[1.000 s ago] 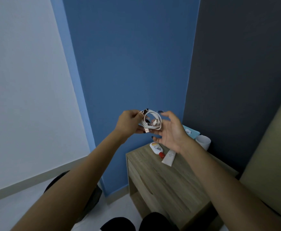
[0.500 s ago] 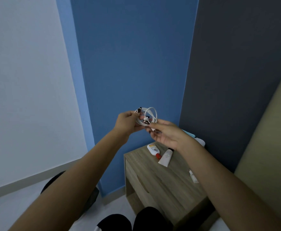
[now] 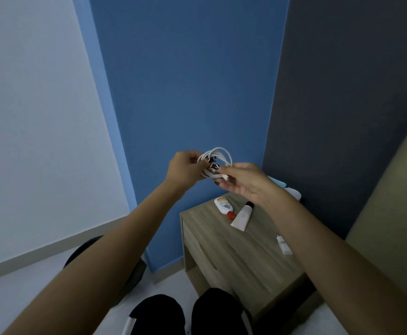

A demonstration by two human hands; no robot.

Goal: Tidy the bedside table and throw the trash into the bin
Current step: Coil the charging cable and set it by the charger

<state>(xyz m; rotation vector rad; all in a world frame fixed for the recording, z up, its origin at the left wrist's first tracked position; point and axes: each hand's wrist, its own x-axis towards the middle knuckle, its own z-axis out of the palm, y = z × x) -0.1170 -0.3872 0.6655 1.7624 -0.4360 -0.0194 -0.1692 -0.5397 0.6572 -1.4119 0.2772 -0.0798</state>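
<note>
Two hands: both are raised in front of the blue wall (image 3: 185, 93), above the far left corner of the table, and they meet at one bundle.
Left hand (image 3: 185, 170): its fingers are curled around the left side of the coiled white cable (image 3: 218, 157) and grip it.
Right hand (image 3: 243, 180): palm turned up; thumb and forefinger pinch the cable at its lower right, next to a white plug end, and the other fingers are loosely bent under it.
Cable: held in the air between the hands, in several loops, not touching the table.
Bedside table (image 3: 241, 252): wooden, standing in the corner where the blue wall meets the dark grey wall (image 3: 354, 105).
On the table, far side: a white bottle with a red cap (image 3: 223, 206) lies flat, and just beside it lies a beige tube with a black cap (image 3: 242, 215).
On the table, right side: a small white item (image 3: 283, 244) lies partly hidden by the right forearm; I cannot tell what it is.
Behind the right hand: a light blue object (image 3: 278, 182) and a white one (image 3: 294, 193), both mostly covered by the wrist.
Right edge: a yellowish surface (image 3: 395, 226).
Bottom: the person's dark knees (image 3: 159, 313) and, on the floor to the left, a dark round object (image 3: 88, 250) partly hidden by the left arm.
</note>
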